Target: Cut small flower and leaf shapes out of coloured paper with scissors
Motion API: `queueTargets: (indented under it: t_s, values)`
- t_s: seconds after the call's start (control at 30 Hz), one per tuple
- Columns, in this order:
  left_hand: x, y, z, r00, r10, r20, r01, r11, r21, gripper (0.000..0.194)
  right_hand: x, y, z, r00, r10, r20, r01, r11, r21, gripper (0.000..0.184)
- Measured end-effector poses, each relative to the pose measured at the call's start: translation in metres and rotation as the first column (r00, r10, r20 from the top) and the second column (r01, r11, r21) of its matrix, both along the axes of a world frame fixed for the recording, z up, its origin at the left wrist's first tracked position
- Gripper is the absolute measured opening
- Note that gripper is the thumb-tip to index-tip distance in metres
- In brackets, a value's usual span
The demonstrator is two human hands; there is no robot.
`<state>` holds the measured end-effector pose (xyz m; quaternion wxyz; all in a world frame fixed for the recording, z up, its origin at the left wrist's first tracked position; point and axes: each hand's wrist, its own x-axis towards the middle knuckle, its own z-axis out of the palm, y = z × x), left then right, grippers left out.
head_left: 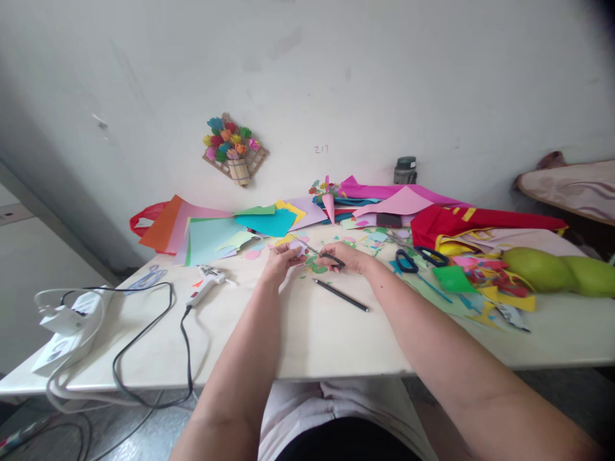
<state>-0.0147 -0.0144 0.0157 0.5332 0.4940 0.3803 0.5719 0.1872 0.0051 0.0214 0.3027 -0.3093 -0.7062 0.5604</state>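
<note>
My left hand (282, 259) has fingers clamped on lilac paper (300, 248), presumably steadying it for the scissors (333, 258) gripped in my right hand (350, 257); black pen (341, 295) lies nearby, uncapped-or-not unclear.

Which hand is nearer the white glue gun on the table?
Left. The left hand is to the right of the glue gun, apart from it; the right hand, holding scissors, is farther to the right.

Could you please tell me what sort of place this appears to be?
It looks like a craft table against a wall, perhaps in a home or small workshop: coloured paper sheets lie along the back, a glue gun rests at the left, and the right hand holds scissors.
</note>
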Motion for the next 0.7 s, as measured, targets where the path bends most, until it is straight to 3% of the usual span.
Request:
queueTargets:
  t_s: [0.23,0.7]
  values:
    - [0.0004,-0.0005,0.0006,1.0,0.007,0.01,-0.007,1.0,0.0,0.031,-0.0029,-0.0004,-0.0004,0.997,-0.063,0.05,0.063,0.998,0.009,0.013]
    - [-0.0002,0.0007,-0.0013,0.999,0.02,0.027,-0.02,1.0,-0.008,0.029,-0.0042,0.0022,-0.0043,0.998,-0.052,0.027,0.052,0.998,0.034,0.019]
